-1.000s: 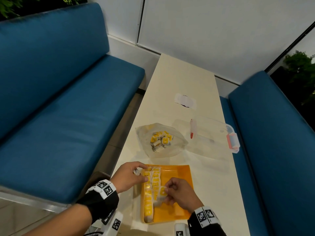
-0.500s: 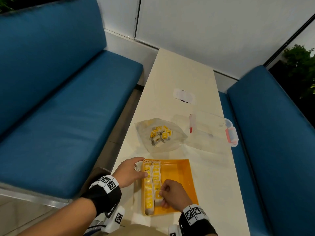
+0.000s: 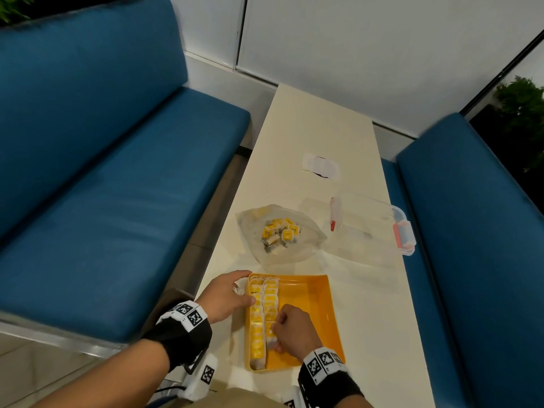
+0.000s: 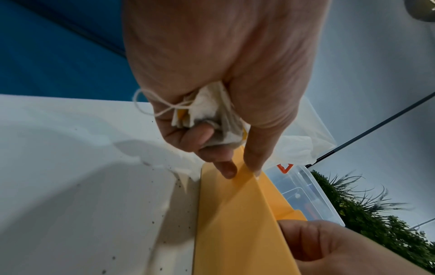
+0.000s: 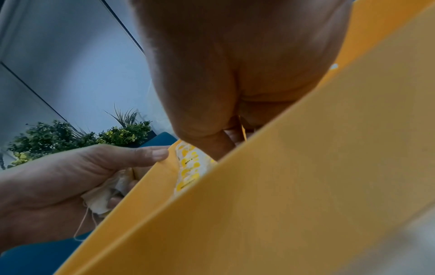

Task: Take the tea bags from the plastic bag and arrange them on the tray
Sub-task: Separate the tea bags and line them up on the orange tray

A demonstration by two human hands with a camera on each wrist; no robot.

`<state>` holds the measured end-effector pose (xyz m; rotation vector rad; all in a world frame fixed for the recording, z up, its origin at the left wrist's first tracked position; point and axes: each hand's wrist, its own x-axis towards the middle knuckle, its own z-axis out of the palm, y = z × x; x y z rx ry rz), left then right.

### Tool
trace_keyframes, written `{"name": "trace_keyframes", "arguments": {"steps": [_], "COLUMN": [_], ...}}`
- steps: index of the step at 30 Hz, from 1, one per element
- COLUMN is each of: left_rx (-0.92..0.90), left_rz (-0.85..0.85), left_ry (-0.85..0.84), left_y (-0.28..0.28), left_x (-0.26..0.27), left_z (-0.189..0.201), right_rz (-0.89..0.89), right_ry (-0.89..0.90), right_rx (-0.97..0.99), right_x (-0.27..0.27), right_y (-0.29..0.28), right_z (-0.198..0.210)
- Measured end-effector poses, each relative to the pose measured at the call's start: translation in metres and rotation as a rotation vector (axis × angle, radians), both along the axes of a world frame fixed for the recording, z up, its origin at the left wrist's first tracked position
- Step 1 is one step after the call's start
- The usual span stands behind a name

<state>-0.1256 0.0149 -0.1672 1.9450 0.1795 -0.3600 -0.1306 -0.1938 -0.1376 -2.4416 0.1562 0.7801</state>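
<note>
The orange tray [image 3: 312, 301] lies on the table's near end with two columns of yellow-tagged tea bags [image 3: 257, 319] along its left side. My right hand [image 3: 275, 329] is inside the tray, fingers curled on a tea bag [image 3: 271, 334] in the second column; the right wrist view shows its fingers [image 5: 219, 147] down on those bags. My left hand [image 3: 241, 287] rests at the tray's far left rim [image 4: 237, 186] and grips a bunch of tea bags [image 4: 212, 119] with strings hanging. The clear plastic bag [image 3: 303, 245] behind the tray holds several more tea bags [image 3: 279, 234].
A clear plastic box [image 3: 368, 225] with red latches stands right of the bag. A white slip of paper [image 3: 321, 167] lies farther back on the narrow cream table [image 3: 368, 304]. Blue benches [image 3: 103, 187] run along both sides.
My right hand has moved toward me along the second column with its tea bag and lowered onto the tray. The left hand has stayed at the tray's rim.
</note>
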Motion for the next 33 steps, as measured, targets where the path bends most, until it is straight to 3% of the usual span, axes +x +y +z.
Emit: {"name": "trace_keyframes", "arguments": {"steps": [7,10,14,18,22,28,33], "left_rx": [-0.008,-0.034,-0.421,-0.662,-0.631,-0.561,-0.554], "left_rz": [0.006,0.088,0.284,0.255,0.139,0.013,-0.03], "left_ry": [0.004,0.052,0.199,0.283,0.302,0.295,0.243], "left_y": [0.012,0.015,0.022,0.021,0.01,-0.004,0.002], "left_x": [0.004,0.002,-0.003,-0.006,-0.003,0.002,0.002], "left_z": [0.001,0.014,0.036,0.06,0.073,0.075,0.074], "right_rz": [0.022,0.009,0.045,0.119,0.246,0.4,0.216], "right_ry": [0.0,0.036,-0.063,-0.267,-0.327,-0.251,-0.188], "right_rx": [-0.008,0.036,0.048,0.233,0.406,0.311,0.418], "right_x": [0.007,0.009,0.021,0.032,0.031,0.033,0.038], "right_y": [0.015,0.015,0.01,0.015,0.032,0.045,0.037], "right_z": [0.002,0.007,0.021,0.056,0.09,0.09,0.087]}}
